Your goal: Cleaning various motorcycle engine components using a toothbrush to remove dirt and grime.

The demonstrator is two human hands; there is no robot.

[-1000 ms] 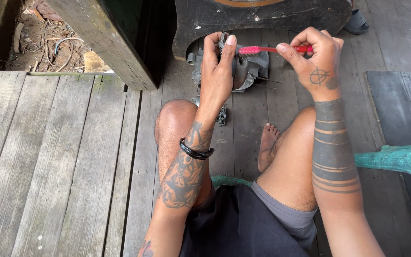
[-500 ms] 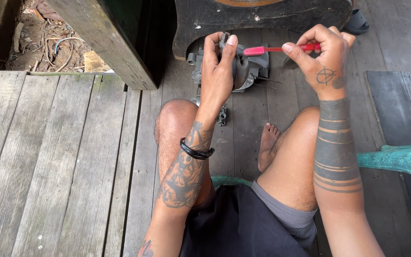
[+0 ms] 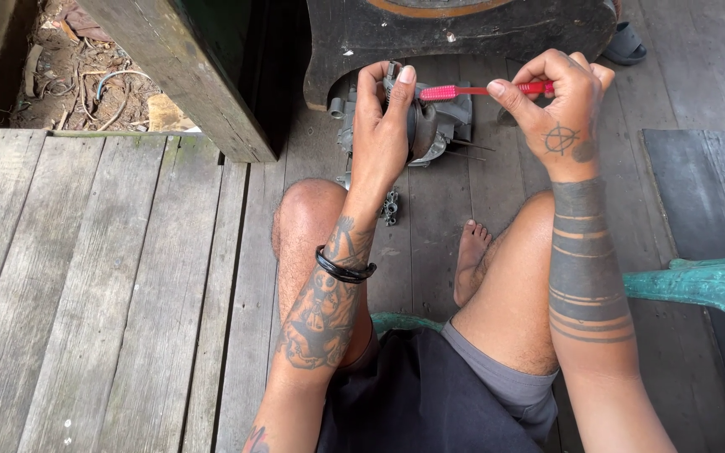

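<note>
Partly hidden, left hand (image 3: 383, 126) clasps grey metal part (image 3: 438, 126); right hand (image 3: 560, 105) pinches red toothbrush (image 3: 484, 90).

metal part (image 3: 434, 126) mostly hidden behind left hand (image 3: 383, 134)

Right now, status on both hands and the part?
Left hand gripping grey metal engine part. Right hand holding red toothbrush, bristles at the part. Nothing obstructing.

Weathered grey floorboards (image 3: 102, 285) run underfoot in soft daylight — a slanting dark wooden post (image 3: 186, 75) and a black curved-edged base (image 3: 463, 33) stand beyond, bare littered earth (image 3: 69, 75) at upper left, a green plastic chair (image 3: 715, 285) at right.
</note>
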